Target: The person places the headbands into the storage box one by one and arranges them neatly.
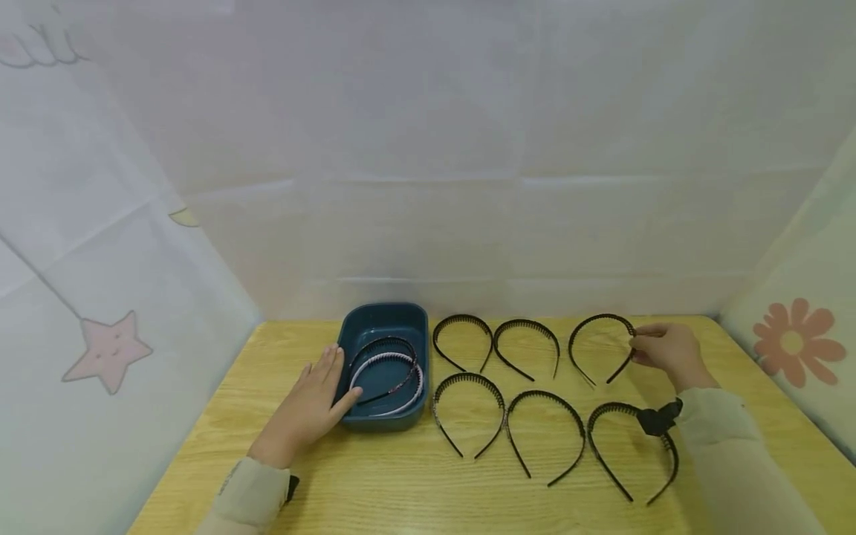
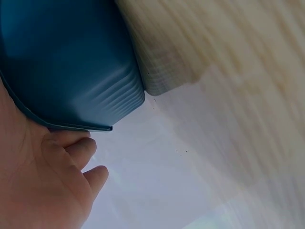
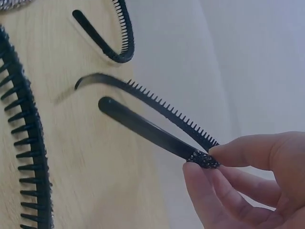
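My right hand (image 1: 669, 353) pinches a black toothed headband (image 1: 602, 317) by its right side, at the right end of the back row. In the right wrist view the thumb and fingers grip a speckled, sparkly stretch of this headband (image 3: 138, 129), and its plain ends point away from the hand. At the left, my left hand (image 1: 307, 409) rests against the side of a dark blue tub (image 1: 384, 425), its fingers extended along the rim and the thumb over the edge. Inside the tub lie a white headband (image 1: 420, 386) and a dark patterned headband (image 1: 388, 339).
Two dark headbands (image 1: 461, 318) (image 1: 524, 323) lie in the back row beside the tub. Three more form the front row; a black piece (image 1: 658, 420) near my right cuff overlaps the rightmost headband (image 1: 602, 464). White cloth walls (image 1: 468, 223) stand behind the wooden table (image 1: 374, 490).
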Action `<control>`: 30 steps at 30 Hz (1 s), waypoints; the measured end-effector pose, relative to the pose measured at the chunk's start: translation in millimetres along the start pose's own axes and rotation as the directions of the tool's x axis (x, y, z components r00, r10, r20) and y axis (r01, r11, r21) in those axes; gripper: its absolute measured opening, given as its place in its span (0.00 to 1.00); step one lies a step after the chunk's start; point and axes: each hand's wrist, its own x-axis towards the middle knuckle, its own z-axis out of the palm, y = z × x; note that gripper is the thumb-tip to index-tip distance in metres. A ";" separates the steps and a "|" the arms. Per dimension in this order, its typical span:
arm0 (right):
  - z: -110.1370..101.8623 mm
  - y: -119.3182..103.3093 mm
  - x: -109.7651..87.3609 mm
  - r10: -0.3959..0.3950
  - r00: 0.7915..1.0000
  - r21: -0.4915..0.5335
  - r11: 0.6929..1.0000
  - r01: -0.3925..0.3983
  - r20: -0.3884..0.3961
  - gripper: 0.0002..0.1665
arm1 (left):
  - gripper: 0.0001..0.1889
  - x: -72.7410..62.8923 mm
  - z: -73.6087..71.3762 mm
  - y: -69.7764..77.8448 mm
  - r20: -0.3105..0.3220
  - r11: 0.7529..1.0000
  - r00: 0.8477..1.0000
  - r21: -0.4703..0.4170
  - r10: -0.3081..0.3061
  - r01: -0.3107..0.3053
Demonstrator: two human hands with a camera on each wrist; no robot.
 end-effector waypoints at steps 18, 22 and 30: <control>32.6 -44.0 -40.8 -0.238 0.963 0.026 0.970 0.243 -0.128 0.31 | 0.44 2.1 3.6 -1.5 0.001 1.000 1.000 -0.005 -0.004 0.004; 45.5 -54.0 -43.6 -0.274 0.950 0.199 0.933 0.300 -0.148 0.29 | 0.45 4.8 0.8 0.8 0.001 1.000 1.000 0.003 -0.003 0.003; 82.5 -71.2 -47.3 -0.277 0.942 0.491 0.804 0.335 -0.188 0.25 | 0.45 1.8 0.8 -1.6 0.012 1.000 1.000 0.009 -0.013 0.013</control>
